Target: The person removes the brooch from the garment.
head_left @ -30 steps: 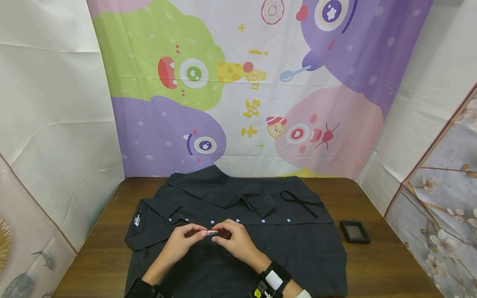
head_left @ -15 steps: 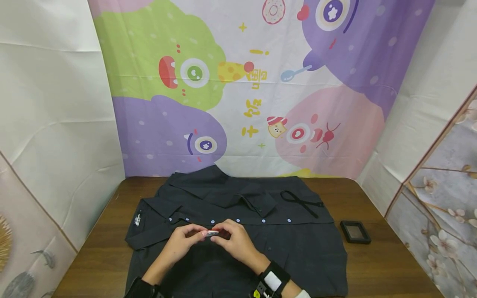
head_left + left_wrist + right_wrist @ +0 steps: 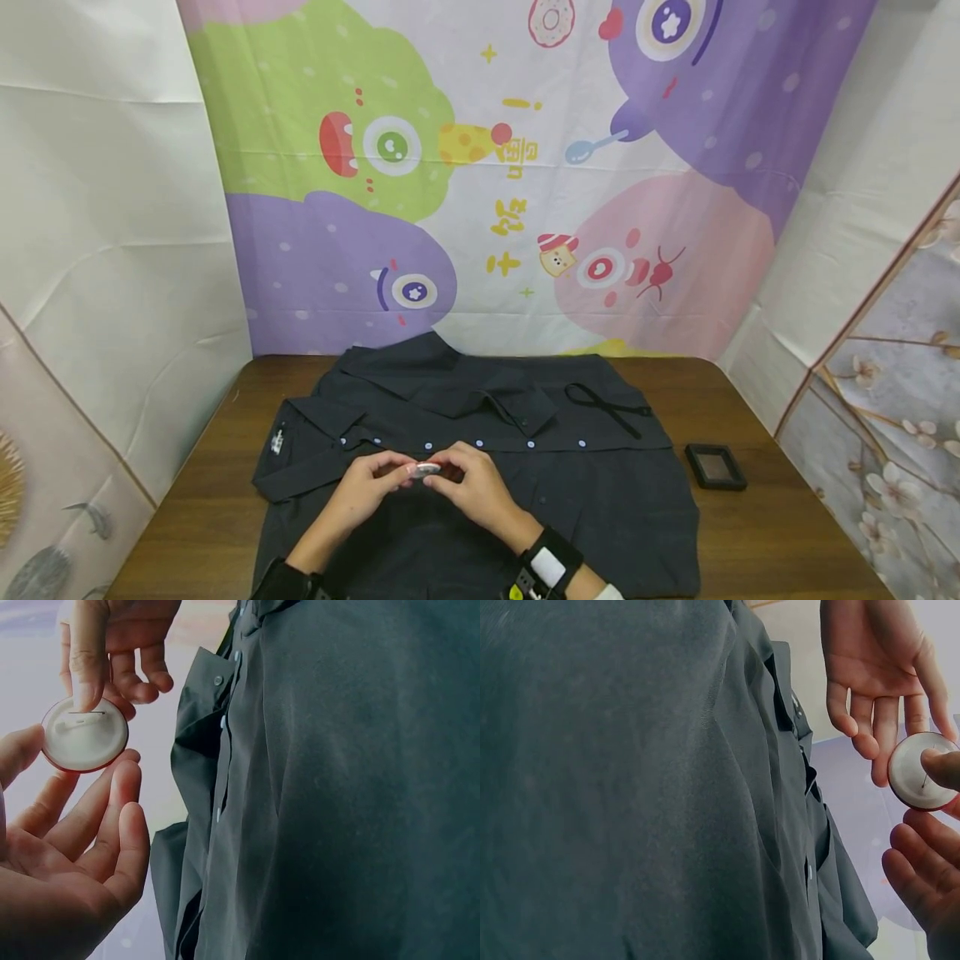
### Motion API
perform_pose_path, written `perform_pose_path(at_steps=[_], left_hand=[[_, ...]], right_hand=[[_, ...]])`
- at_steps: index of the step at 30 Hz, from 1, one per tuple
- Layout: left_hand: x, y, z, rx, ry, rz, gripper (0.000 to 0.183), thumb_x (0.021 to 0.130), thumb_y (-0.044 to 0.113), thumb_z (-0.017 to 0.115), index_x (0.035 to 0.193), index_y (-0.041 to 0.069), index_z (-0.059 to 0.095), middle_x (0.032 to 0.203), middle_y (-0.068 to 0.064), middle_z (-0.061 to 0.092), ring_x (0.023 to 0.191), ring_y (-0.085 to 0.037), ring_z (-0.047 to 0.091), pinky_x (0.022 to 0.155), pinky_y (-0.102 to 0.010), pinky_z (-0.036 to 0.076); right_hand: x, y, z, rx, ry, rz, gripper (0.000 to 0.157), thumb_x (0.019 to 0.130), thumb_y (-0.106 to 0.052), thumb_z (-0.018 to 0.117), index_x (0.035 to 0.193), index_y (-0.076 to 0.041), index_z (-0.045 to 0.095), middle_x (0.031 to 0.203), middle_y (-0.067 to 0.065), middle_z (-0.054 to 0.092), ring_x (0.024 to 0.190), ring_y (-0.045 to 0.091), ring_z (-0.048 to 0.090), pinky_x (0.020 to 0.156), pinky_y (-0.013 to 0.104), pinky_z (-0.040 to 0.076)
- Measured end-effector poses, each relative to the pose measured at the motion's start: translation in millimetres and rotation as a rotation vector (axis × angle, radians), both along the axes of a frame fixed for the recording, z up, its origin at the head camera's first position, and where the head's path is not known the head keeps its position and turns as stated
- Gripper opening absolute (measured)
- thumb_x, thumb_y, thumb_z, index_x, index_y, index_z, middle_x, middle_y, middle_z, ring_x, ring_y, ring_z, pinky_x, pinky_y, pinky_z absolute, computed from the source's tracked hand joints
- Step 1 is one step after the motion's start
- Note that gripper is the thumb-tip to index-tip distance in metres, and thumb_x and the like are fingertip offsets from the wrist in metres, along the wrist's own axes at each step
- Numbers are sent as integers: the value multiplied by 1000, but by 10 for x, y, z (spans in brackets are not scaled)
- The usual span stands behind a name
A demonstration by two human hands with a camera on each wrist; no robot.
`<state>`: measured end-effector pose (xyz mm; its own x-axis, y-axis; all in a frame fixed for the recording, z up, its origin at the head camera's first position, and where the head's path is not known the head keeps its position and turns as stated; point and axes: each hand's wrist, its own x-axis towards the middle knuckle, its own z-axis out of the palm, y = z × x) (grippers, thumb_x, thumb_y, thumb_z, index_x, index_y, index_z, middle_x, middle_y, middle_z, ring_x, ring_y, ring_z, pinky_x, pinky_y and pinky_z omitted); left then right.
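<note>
A round pin-back badge point(image 3: 426, 470) is held between my two hands above a dark button-up shirt point(image 3: 600, 508). My left hand point(image 3: 363, 487) pinches the badge's left edge between thumb and forefinger, and my right hand point(image 3: 476, 483) holds the right side. In the left wrist view the silvery back of the badge point(image 3: 86, 746) faces the camera, and the right thumb point(image 3: 88, 667) presses near the thin pin. Seen from the right wrist, that thumb point(image 3: 941, 766) covers part of the pin. Whether the pin is fastened, I cannot tell.
The shirt lies spread over a brown wooden table point(image 3: 757, 542). A black cord point(image 3: 606, 404) rests on it at the upper right. Right of the shirt lies a small black square frame point(image 3: 715, 467). A cartoon-printed cloth point(image 3: 487, 183) hangs behind the table.
The badge has tilted between my fingers, from nearly edge-on to showing more of its silvery back. Both hands stay in almost the same place.
</note>
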<state>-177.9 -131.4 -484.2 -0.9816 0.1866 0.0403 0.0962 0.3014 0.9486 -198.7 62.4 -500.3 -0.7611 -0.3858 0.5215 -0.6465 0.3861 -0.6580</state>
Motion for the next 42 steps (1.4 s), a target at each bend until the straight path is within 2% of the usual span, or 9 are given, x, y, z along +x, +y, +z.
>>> perform_pose_path(at_steps=[8,13,19,27,35,42], left_hand=[[40,10,82,25,5,-14,22,87,14,63,98,-4,67,89,-23,69,79,-36,65,71,-42,54],[29,0,28,33,7,18,26,86,19,65,100,-2,69,91,-20,70,78,-31,66,70,-39,54],[16,-9,-13,17,30,21,27,84,23,67,97,0,71,89,-18,71,76,-23,66,69,-34,53],[11,-51,-39,-30,98,-52,21,83,23,68,92,4,73,94,-15,72,83,-11,62,73,-27,53],[22,-43,-20,-22,131,-94,19,83,22,68,91,5,73,92,-13,73,82,-9,62,71,-26,52],[3,-27,-28,-60,153,-107,21,83,24,68,90,6,74,90,-14,73,79,-8,62,70,-26,53]], right_hand=[[28,-9,23,1,0,-23,17,75,-19,76,87,-11,70,74,5,64,61,10,57,54,19,50],[27,-8,-1,-7,-4,-18,16,76,-20,76,87,-11,69,73,6,63,61,4,53,53,18,49],[24,-6,-21,-3,-17,-19,16,77,-21,75,88,-11,70,72,5,63,61,2,52,53,19,49],[50,-8,-13,12,-42,-27,14,78,-18,73,90,-11,70,71,-2,61,60,2,50,52,19,48],[57,-12,-30,32,-42,-49,12,80,-18,71,89,-11,70,69,-2,58,59,1,48,51,15,43],[63,-10,-36,51,-23,-75,10,80,-17,71,87,-10,70,68,-3,57,58,2,47,50,15,41]])
